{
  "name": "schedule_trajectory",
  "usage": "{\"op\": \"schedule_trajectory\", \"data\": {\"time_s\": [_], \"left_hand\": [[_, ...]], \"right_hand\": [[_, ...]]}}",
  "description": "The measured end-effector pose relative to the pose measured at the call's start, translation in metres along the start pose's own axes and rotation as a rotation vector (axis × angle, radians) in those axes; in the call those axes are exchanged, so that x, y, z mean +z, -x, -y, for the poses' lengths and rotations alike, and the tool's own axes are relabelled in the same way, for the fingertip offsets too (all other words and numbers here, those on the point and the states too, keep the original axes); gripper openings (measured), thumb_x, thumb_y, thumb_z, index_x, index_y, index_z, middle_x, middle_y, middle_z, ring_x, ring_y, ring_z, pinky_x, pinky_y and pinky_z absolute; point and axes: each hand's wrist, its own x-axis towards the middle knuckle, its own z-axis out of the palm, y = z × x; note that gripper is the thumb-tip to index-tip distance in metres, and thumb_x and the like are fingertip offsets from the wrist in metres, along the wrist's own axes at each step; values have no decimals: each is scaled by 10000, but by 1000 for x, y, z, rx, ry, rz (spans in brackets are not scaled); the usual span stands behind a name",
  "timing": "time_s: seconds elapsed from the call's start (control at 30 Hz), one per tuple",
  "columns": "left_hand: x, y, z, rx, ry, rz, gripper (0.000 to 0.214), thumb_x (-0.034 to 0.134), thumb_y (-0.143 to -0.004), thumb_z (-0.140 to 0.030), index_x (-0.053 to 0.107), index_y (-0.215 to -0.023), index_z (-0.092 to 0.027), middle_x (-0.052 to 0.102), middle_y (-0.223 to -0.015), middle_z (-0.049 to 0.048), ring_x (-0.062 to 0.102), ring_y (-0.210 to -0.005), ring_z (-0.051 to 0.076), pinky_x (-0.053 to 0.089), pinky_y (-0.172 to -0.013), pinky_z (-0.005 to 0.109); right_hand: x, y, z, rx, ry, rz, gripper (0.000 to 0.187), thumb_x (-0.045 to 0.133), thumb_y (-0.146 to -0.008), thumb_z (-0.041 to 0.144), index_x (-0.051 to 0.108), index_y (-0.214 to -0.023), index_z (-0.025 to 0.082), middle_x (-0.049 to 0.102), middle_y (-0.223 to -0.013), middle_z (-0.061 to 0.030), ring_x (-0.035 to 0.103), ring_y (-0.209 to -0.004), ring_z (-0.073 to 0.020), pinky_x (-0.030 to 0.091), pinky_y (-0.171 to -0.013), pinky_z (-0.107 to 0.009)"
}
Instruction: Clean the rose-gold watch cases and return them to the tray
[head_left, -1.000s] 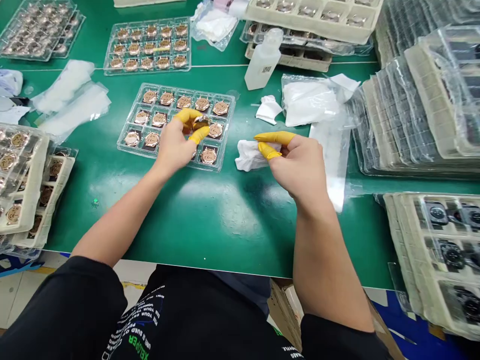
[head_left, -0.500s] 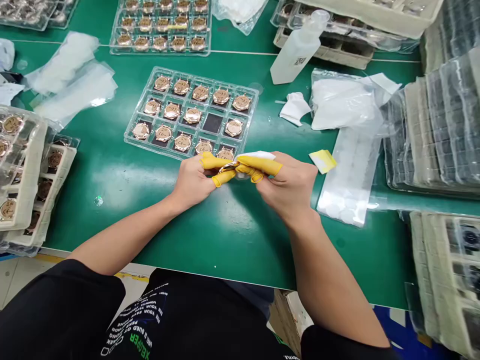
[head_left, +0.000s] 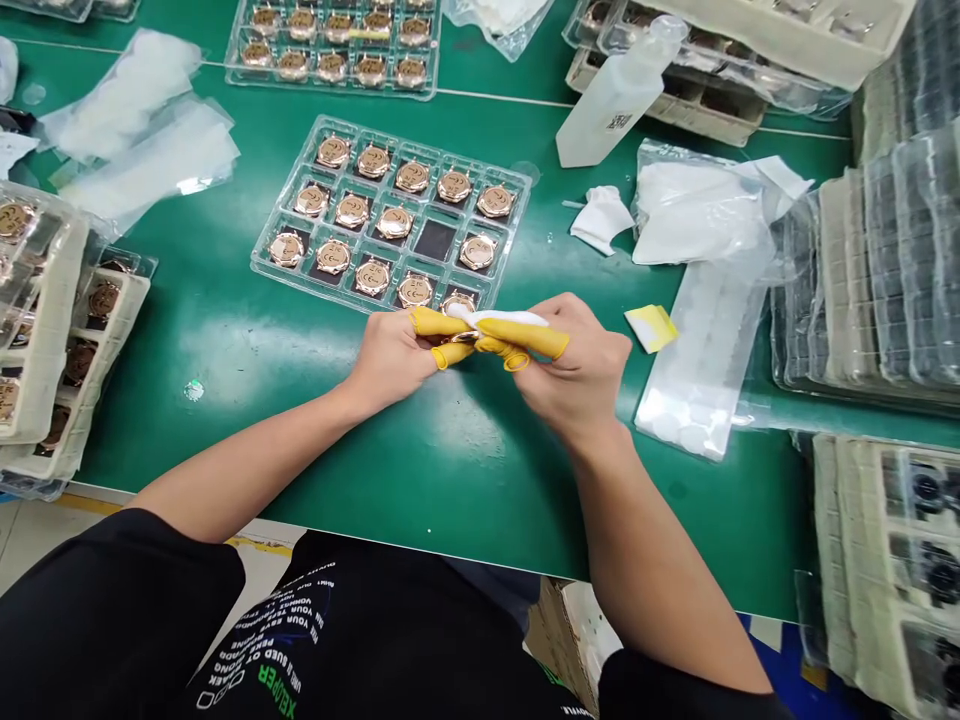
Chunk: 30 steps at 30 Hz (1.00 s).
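Note:
My left hand (head_left: 405,350), with yellow finger cots on its fingertips, pinches a rose-gold watch case (head_left: 466,338) by its edge. The case is mostly hidden between the fingers. From the other side my right hand (head_left: 559,365), also in yellow finger cots, is closed on a white cloth (head_left: 510,317) pressed against the case. Just beyond both hands lies a clear plastic tray (head_left: 259,262) of rose-gold watch cases, back side up. One compartment (head_left: 433,241) in its middle row shows only a dark bottom.
A white squeeze bottle (head_left: 611,105) stands behind a crumpled white cloth (head_left: 601,218). To the right are a bag of white wipes (head_left: 690,205), a yellow-and-white pad (head_left: 651,328) and stacked trays (head_left: 885,270). More filled trays (head_left: 45,340) are piled at the left.
The white cloth has shifted left over the watch case, which now shows less between my fingers. The camera view has moved slightly; both hands stay together in front of the tray.

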Motion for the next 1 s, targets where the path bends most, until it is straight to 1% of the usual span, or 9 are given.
{"op": "schedule_trajectory", "data": {"time_s": [0.1, 0.2, 0.37, 0.47, 0.63, 0.7, 0.77, 0.87, 1.0], "left_hand": [[-2, 2, -2, 15, -115, 2, 107, 807, -791, -302, 820, -747, -206, 747, -705, -5, 674, -676, 156, 497, -644, 265], [0, 2, -1, 43, -71, -36, 169, 820, -821, -365, 822, -756, -209, 752, -724, -4, 680, -688, 152, 519, -670, 265], [7, 3, 4, 10, 121, -115, 205, 847, -830, -395, 872, -988, -267, 834, -978, 31, 766, -900, 204, 612, -853, 327], [8, 4, 5, -23, 207, -158, 225, 874, -806, -382, 872, -1004, -275, 840, -1019, 36, 778, -972, 221, 629, -928, 358], [7, -3, 5, -71, 353, -171, 291, 923, -756, -430, 852, -983, -263, 835, -1037, 30, 791, -1007, 225, 641, -972, 380], [7, -8, 6, -82, 411, -177, 370, 943, -721, -488, 828, -983, -253, 828, -1029, 29, 796, -983, 223, 653, -954, 389], [6, -12, 7, -87, 441, -177, 429, 953, -691, -532, 805, -972, -244, 822, -1008, 26, 798, -955, 216, 662, -929, 385], [5, -15, 4, -95, 454, -141, 443, 972, -659, -531, 795, -940, -237, 817, -994, 24, 798, -951, 206, 660, -917, 360], [4, -12, 1, -113, 422, -47, 428, 976, -649, -508, 821, -939, -235, 822, -1003, 35, 795, -952, 213, 654, -897, 346]], "right_hand": [[6, 0, 8, -59, 66, -6, 362, 639, -850, 99, 847, -996, 357, 785, -774, -13, 607, -744, -210, 501, -610, -364], [10, -2, 10, -56, 39, -67, 377, 656, -846, 105, 845, -1028, 375, 776, -752, -4, 606, -742, -212, 495, -619, -369], [13, -1, 4, 159, -98, -143, 148, 707, -899, 291, 845, -942, 324, 770, -755, -4, 670, -710, -200, 520, -613, -354], [15, 0, 6, 233, -161, -145, 145, 706, -914, 359, 839, -926, 301, 780, -777, -6, 690, -700, -194, 545, -641, -354], [5, -3, 10, 333, -51, -33, 131, 739, -884, 346, 842, -871, 266, 789, -768, -29, 695, -661, -186, 546, -618, -333], [0, -3, 10, 430, -177, -48, 136, 781, -871, 388, 837, -872, 264, 810, -826, -31, 712, -681, -187, 579, -648, -343], [-2, -3, 9, 499, -383, -127, 184, 799, -871, 445, 838, -938, 279, 827, -914, -21, 733, -725, -186, 614, -693, -361], [-1, -3, 10, 491, -499, -155, 219, 816, -860, 456, 845, -1017, 305, 831, -960, -3, 756, -801, -194, 631, -735, -373], [4, 0, 12, 405, -370, -60, 183, 760, -896, 399, 852, -1027, 310, 806, -853, 5, 710, -705, -177, 583, -651, -349]]}}
